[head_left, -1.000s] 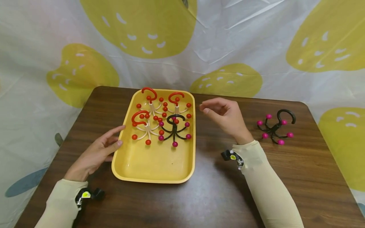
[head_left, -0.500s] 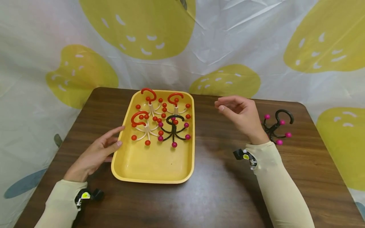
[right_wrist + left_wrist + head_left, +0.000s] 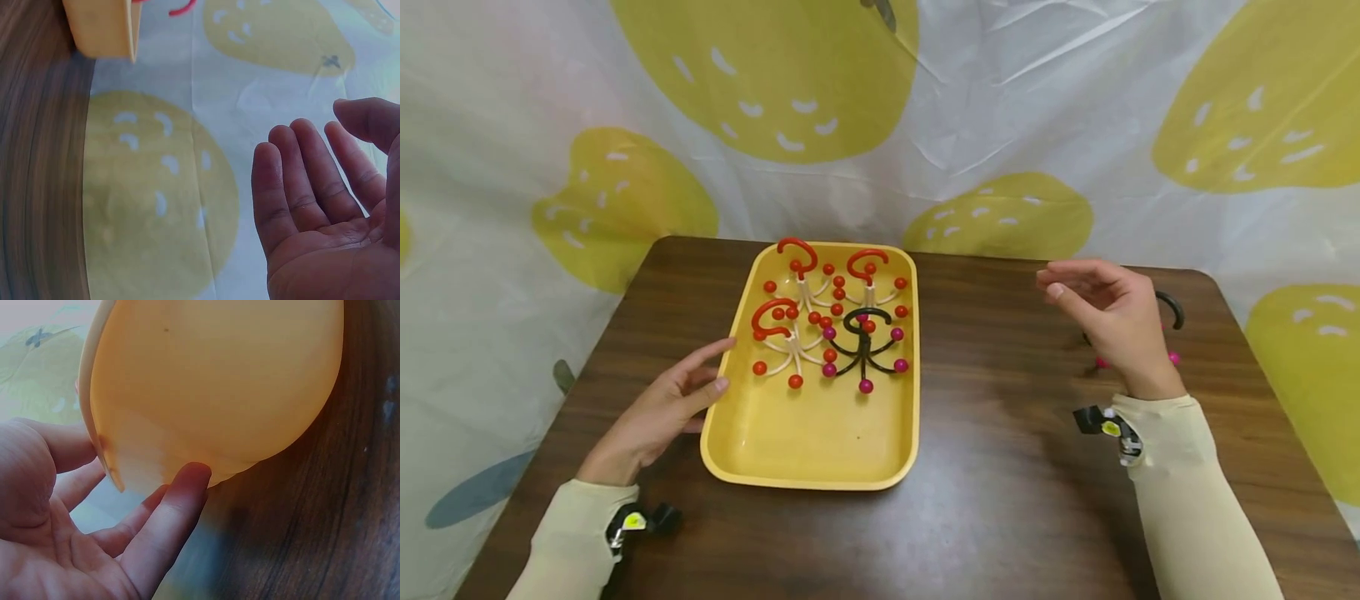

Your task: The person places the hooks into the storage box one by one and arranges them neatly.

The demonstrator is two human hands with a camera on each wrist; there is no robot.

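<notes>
In the head view, my left hand (image 3: 662, 408) touches the left side of a yellow plastic tray (image 3: 808, 483) with loosely extended fingers. The left wrist view has fingertips (image 3: 187, 478) against the tray's outer wall. Inside the tray's far half are three white hook hangers with red hooks and red ball tips, one of them a near-left hanger (image 3: 792, 342). Beside it is a black hook hanger (image 3: 863, 343) with magenta balls. My right hand (image 3: 1105, 321) hovers with nothing in it, partly hiding a second black hook hanger (image 3: 1178, 312) on the table.
A dark wood table (image 3: 985, 467) bears everything. Behind it hangs a pale curtain (image 3: 1000, 100) printed with large yellow fruit. Each wrist wears a small camera, such as the right wrist camera (image 3: 1108, 429).
My right hand has moved right, away from the tray's side, and now covers much of the black hanger on the table. The left hand stays at the tray.
</notes>
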